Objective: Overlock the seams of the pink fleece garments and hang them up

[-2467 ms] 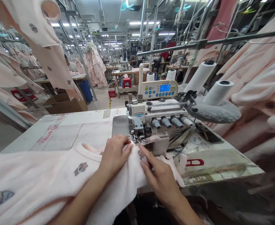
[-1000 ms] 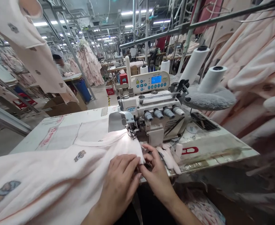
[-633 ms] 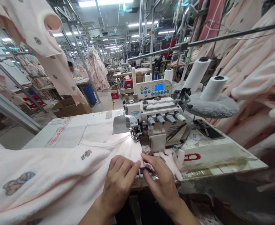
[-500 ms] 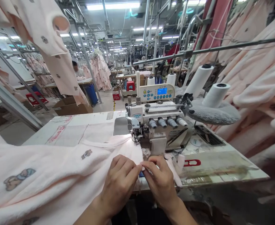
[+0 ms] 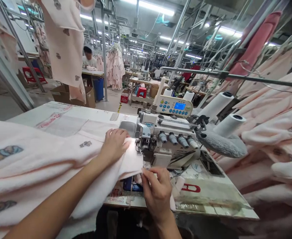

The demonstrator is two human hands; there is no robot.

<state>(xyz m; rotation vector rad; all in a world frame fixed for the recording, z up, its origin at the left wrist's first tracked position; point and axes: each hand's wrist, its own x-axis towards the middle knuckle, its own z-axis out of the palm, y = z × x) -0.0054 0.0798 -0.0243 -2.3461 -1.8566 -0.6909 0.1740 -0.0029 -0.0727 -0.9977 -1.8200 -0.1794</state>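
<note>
A pale pink fleece garment piece (image 5: pixel 86 162) with printed bears spreads over the left of the table, its edge reaching the needle area of a white overlock sewing machine (image 5: pixel 165 132). My left hand (image 5: pixel 114 143) lies on the cloth just left of the presser foot (image 5: pixel 139 147), fingers stretched forward over the fabric. Close to the table's front edge, my right hand (image 5: pixel 158 187) pinches the near corner of the garment between thumb and forefinger. The cloth lies fairly taut between the two hands. What is under my left palm is hidden.
White thread cones (image 5: pixel 216 104) stand behind the machine at right. A red flat piece (image 5: pixel 192 188) and fabric scraps (image 5: pixel 178 186) lie right of my right hand. Pink garments hang (image 5: pixel 272 142) along the right side. Beyond the table are a cardboard box (image 5: pixel 89 96) and a seated person (image 5: pixel 88 58).
My left hand has left the front corner beside my right hand and moved forward onto the cloth by the presser foot. My right hand keeps its pinch. The camera view has tilted.
</note>
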